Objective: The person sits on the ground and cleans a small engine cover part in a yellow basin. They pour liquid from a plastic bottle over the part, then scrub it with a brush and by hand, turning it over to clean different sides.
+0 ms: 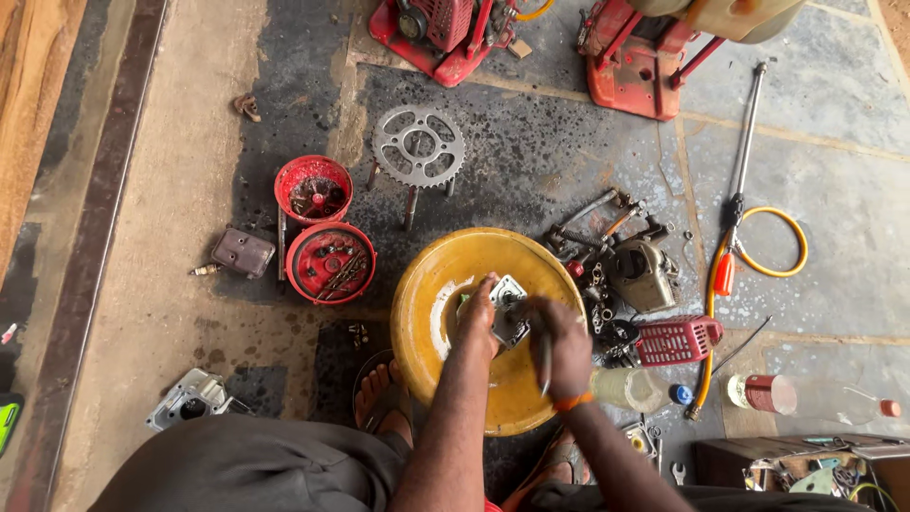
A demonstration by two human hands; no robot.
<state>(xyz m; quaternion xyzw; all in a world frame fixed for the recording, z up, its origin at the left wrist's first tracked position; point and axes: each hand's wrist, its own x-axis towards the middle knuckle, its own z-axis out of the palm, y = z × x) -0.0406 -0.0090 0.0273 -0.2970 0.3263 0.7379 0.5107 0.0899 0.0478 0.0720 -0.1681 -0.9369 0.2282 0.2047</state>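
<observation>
Yellow and round, the basin lay on the stained floor in the lower middle of the frame. Over it, the left hand gripped a small grey metal part, with the fingers closed around its left edge. The right hand was touching the same part from the right side, and its fingers were curled around a thin tool that pointed down toward the basin. The part was held just above the basin's centre, between both hands.

Left of the basin stood two red bowls with small pieces inside. A sprocket rested on short legs in the upper middle. Right of the basin lay a pile of engine parts and a red grille. A yellow hose curved at the right, and red machines stood along the top edge.
</observation>
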